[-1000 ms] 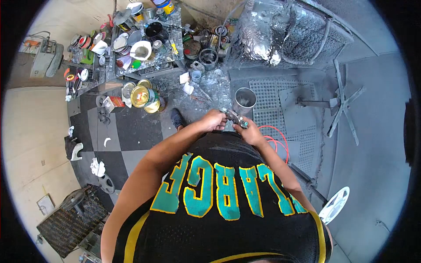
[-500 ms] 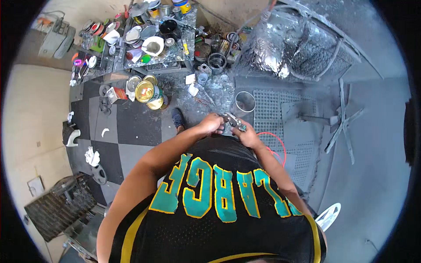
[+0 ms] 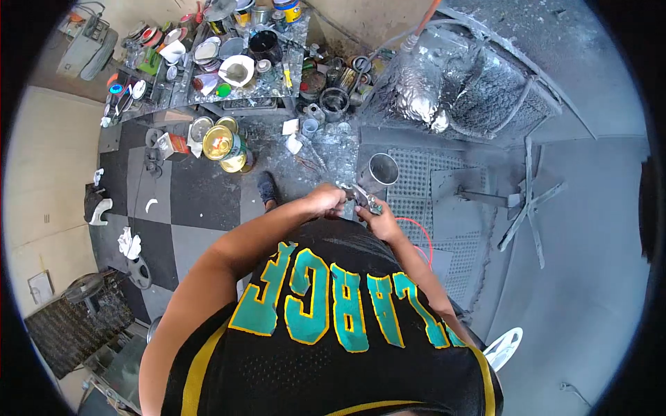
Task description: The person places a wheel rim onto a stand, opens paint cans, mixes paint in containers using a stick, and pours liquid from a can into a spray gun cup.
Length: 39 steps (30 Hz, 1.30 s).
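In front of my waist, a metal spray gun (image 3: 363,199) sits between my two hands. My right hand (image 3: 383,223) is wrapped round its grip side. My left hand (image 3: 327,200) is closed at the other end of the gun, its fingertips partly hidden. A red hose (image 3: 424,236) curves out beside my right forearm. Just beyond the gun, a grey open bucket (image 3: 381,171) stands on the floor.
A paint-stained workbench (image 3: 283,89) holds cans, bowls and lids. Gold-lidded cans (image 3: 219,142) stand on the floor before it. To the right are a foil-and-mesh-covered object (image 3: 479,87) and a metal cross-shaped stand (image 3: 531,202). A white chair part (image 3: 504,348) shows lower right.
The view has shifted slightly, so the surroundings sit further left. Both hands remain on the spray gun, which appears turned a little.
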Available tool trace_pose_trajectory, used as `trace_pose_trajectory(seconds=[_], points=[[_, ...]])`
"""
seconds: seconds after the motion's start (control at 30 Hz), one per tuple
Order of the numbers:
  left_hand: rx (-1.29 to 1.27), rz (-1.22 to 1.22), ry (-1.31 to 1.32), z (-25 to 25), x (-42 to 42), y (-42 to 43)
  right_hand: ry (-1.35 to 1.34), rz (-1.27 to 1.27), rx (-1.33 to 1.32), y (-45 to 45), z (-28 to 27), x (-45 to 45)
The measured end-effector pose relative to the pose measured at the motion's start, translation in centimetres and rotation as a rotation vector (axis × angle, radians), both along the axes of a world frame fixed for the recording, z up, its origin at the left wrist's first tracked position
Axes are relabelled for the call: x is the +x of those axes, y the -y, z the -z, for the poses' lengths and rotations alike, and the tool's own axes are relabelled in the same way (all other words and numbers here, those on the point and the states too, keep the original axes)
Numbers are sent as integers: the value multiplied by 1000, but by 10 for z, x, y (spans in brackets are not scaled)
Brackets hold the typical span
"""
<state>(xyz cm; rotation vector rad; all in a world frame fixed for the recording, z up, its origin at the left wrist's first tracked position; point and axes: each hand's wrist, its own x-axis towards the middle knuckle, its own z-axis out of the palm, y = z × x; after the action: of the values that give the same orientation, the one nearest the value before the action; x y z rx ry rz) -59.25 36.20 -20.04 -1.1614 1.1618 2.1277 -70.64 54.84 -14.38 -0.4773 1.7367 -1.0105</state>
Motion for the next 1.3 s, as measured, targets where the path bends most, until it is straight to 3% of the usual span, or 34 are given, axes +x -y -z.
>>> trace_pose_trajectory(seconds=[0.43, 0.53, 0.8, 0.9, 0.97, 1.0, 1.07, 1.13, 1.27, 1.3], points=[[2, 22, -9, -12, -5, -3, -36, 83, 108, -1, -33, 6], [-23, 71, -79, -13, -1, -2, -15, 31, -1, -3, -18, 4], [-261, 201, 31, -11, 27, 20, 153, -158, 176, 15, -15, -1], [-685, 262, -1, -28, 68, 40, 338, -256, 212, 25, 21, -8], [-820, 171, 134, -33, 105, 55, 474, -275, 172, 32, 72, -8], [-764, 41, 294, -32, 125, 61, 599, -275, 178, 43, 67, -14], [-627, -69, 317, -38, 173, 77, 845, -273, 186, 78, 46, -36], [-1084, -3, 332, 31, 268, 78, 991, -291, 158, 107, 80, -63], [-816, -124, 654, 13, 402, 55, 1013, -103, -144, 170, 122, -106], [-736, -92, 830, -41, 382, 47, 1024, -161, -185, 183, 117, -119]])
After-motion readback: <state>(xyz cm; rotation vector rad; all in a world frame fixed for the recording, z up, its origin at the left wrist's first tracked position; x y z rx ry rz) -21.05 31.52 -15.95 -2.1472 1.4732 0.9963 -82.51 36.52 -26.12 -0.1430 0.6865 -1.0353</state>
